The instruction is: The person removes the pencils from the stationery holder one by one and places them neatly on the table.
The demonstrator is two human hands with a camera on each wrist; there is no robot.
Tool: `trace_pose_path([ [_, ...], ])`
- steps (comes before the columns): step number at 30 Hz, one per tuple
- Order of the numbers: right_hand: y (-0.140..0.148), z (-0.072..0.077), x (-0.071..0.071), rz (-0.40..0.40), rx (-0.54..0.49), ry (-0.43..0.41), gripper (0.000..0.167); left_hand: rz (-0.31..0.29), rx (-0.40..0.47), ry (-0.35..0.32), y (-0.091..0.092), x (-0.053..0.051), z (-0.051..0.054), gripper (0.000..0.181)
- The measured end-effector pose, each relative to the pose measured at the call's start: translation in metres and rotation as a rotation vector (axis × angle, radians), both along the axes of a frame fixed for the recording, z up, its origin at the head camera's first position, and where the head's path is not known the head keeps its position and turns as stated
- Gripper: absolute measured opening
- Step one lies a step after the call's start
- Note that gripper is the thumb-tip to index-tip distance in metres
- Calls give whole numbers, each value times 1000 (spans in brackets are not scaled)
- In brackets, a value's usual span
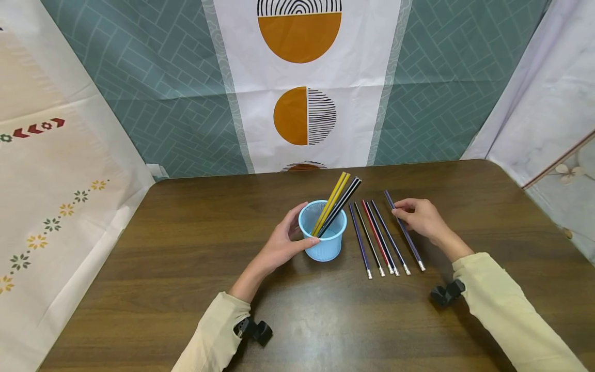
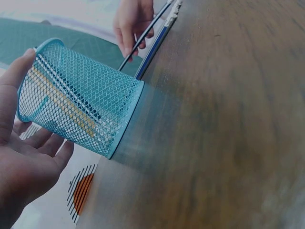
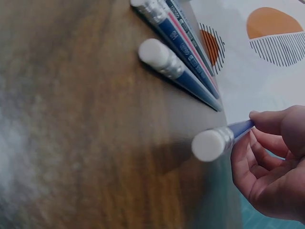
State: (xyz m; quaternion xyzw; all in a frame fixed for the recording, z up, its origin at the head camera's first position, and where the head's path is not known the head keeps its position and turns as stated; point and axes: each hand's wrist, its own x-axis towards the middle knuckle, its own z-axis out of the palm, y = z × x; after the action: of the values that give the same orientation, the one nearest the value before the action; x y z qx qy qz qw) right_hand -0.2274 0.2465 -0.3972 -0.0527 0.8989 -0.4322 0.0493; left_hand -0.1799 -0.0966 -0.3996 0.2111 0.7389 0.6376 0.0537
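In the right-wrist view, toward the top and right of centre, I am making out small pale print running along a dark blue pencil; near its upper-left end it is apparently reading "HB". Further marks along that pencil, and on the dark pencil lying just beside it, are looking too small and blurred for me to read.

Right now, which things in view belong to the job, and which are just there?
Likely the job:
cup, in the left grip
yellow and black pencils inside it
held pencil, in the right grip
pencil row beside the cup

Just around:
table
wall cloth
wrist cameras
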Motion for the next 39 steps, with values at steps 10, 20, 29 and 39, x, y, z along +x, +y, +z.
trace_pose_path([
  [10, -5, -5, 1, 10, -13, 3, 32, -5, 1, -2, 0, 0, 0, 78],
  [20, -8, -6, 1, -3, 12, -16, 32, -8, -8, 1, 0, -1, -2, 79],
  [29, -9, -8, 2, -12, 30, -3, 30, -6, -3, 2, 0, 0, -1, 79],
  [39, -10, -9, 2, -31, 30, -4, 31, -19, 1, 6, 0, -1, -1, 78],
])
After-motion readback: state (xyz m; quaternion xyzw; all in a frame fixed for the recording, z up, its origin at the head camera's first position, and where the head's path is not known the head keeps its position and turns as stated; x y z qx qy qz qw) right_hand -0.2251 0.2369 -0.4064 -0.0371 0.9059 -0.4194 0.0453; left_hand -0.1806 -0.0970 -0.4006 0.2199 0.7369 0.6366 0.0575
